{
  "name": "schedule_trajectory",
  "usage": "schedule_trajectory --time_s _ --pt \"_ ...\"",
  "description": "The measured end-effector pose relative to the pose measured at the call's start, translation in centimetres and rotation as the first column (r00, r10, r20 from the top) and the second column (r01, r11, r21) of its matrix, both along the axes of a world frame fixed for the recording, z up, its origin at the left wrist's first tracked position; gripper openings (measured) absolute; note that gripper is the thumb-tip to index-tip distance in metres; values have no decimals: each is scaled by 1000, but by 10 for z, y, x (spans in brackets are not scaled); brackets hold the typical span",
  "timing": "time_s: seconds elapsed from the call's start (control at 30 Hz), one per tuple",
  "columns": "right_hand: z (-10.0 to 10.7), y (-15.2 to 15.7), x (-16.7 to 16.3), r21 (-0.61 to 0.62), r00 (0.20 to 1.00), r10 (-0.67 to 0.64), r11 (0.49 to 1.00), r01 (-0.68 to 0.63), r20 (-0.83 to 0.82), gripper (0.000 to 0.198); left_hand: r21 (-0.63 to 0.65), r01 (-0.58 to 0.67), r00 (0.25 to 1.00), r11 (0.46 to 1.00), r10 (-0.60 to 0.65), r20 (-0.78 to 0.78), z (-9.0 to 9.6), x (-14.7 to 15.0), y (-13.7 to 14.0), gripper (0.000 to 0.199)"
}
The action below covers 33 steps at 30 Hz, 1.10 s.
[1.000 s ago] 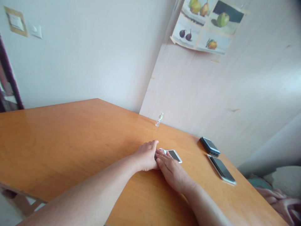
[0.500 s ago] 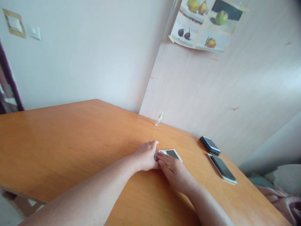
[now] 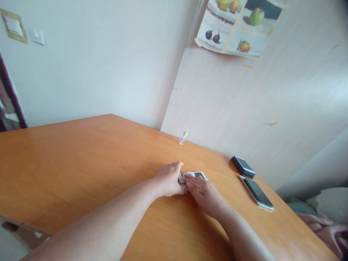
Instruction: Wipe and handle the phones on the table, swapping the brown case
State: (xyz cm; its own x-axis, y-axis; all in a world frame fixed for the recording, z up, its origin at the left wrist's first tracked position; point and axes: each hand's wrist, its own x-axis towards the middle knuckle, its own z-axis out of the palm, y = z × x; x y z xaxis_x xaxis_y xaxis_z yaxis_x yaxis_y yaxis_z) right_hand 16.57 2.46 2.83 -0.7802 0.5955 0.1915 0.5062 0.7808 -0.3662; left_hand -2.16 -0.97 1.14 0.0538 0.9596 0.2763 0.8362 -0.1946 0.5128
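A white-framed phone (image 3: 204, 174) with a dark screen lies on the wooden table, partly covered by my hands. My left hand (image 3: 170, 179) grips its left end, thumb and fingers on opposite edges. Under the fingertips of my right hand (image 3: 202, 190) is a crumpled white wipe (image 3: 187, 175), pressed against the phone's screen. The fingers of that hand are together and nearly straight over the wipe.
A small clear spray bottle (image 3: 184, 137) stands near the wall at the table's back edge. To the right are a stack of phones (image 3: 243, 167) and, nearer, more stacked devices (image 3: 257, 194). Fruit pictures (image 3: 239, 27) hang on the wall above the table (image 3: 81, 152).
My right hand has slid slightly to the right across the phone with the wipe, covering more of the screen. My left hand stays at the phone's left end.
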Motion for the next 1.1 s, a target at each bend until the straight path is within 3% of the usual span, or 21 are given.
schedule_trajectory --time_s 0.13,0.2,0.33,0.4,0.47,0.57,0.63,0.7,0.77,0.87,0.93,1.03,1.1 --pt "-5 19 10 59 949 -305 952 301 76 41 -23 -10 1000 1000 10 -1 1 1 -1 94" --pt "-4 14 6 53 962 -261 965 257 83 44 -17 -8 1000 1000 8 -2 1 1 -1 93" --pt "2 -8 -15 -9 998 16 1000 -16 59 46 -7 3 1000 1000 -3 12 0 1 0 85" --pt "2 -8 -20 -9 996 13 1000 -13 86 46 -11 -1 1000 1000 2 21 0 1 0 85" --pt "0 2 -16 34 986 -101 995 97 135 47 -19 -7 1000 1000 7 24 1 1 -1 90" --pt "-4 20 1 132 927 -318 946 297 198 46 -38 -6 1000 999 7 26 3 1 -2 99" --pt "-4 21 8 166 908 -366 927 336 206 46 -38 -3 1000 999 4 23 4 1 -2 98" --pt "0 11 8 136 941 -285 955 263 181 46 -23 0 1000 1000 0 17 4 1 -2 96" --pt "6 -5 4 63 983 -114 992 106 143 47 -15 5 1000 1000 -5 12 3 0 -2 93" --pt "12 -18 0 -42 992 57 998 -53 113 45 -19 11 1000 1000 -11 13 2 -1 -1 89" --pt "13 -13 5 -41 991 -8 999 13 132 44 -26 5 1000 1000 -5 17 2 -1 -1 91" --pt "11 0 16 72 950 -240 971 230 198 42 -36 4 1000 999 -4 13 2 -2 -1 94" --pt "12 0 18 123 926 -299 953 277 230 40 -41 9 1000 999 -9 10 2 -1 -1 94"
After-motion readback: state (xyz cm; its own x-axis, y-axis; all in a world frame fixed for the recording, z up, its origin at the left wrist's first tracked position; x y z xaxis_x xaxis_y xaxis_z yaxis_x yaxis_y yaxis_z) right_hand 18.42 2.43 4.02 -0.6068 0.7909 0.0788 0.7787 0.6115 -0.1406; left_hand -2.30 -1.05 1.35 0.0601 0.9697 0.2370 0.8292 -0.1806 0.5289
